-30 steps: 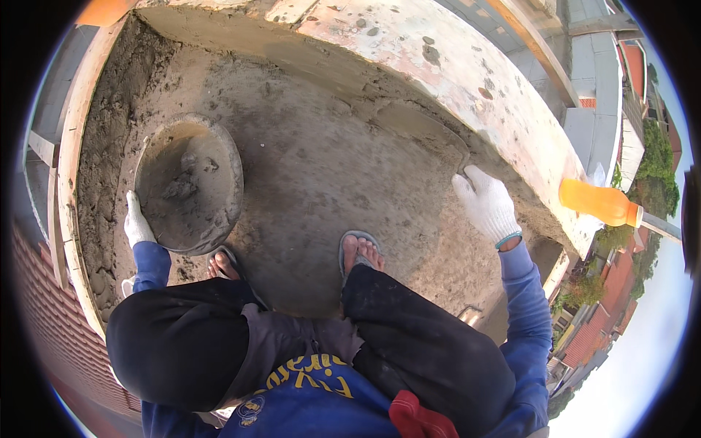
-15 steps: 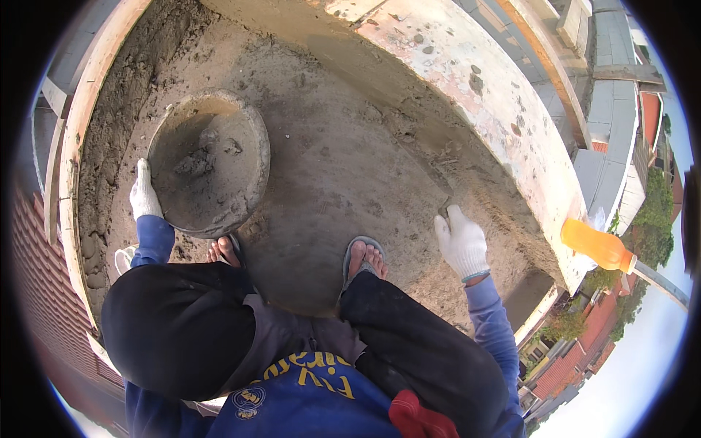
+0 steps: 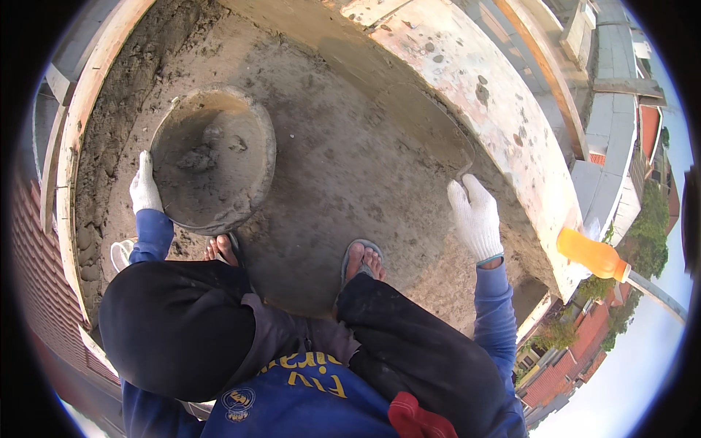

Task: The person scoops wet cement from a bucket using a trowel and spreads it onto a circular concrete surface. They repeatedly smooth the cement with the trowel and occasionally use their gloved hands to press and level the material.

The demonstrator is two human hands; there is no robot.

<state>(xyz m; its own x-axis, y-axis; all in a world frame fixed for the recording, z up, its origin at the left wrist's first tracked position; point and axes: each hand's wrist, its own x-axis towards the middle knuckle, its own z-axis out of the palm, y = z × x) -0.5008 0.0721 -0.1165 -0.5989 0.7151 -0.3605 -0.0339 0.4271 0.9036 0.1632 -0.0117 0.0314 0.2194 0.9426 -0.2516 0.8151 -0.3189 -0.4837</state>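
My left hand (image 3: 146, 188), in a white knit glove, holds the left rim of a round mortar bucket (image 3: 264, 157) at the left. The bucket is coated in grey cement and has lumpy wet mortar (image 3: 201, 157) in its bottom. At the right, my gloved right hand (image 3: 476, 219) is closed on a trowel (image 3: 465, 169). Only its bent metal shank and a mortar-smeared blade edge show; the handle is hidden in my fist. The blade lies against the plastered inner face of the low wall (image 3: 409, 95).
Grey mortar covers the floor (image 3: 328, 168) around my sandalled feet. A wooden board (image 3: 69, 182) edges the left side. An orange bottle (image 3: 593, 253) stands on the pale wall top (image 3: 504, 109) at the right. A timber beam (image 3: 548, 69), roofs and trees lie beyond.
My right hand and the trowel have moved forward and slightly right, up along the wall. My left hand stays at the bucket, whose place has barely shifted in view.
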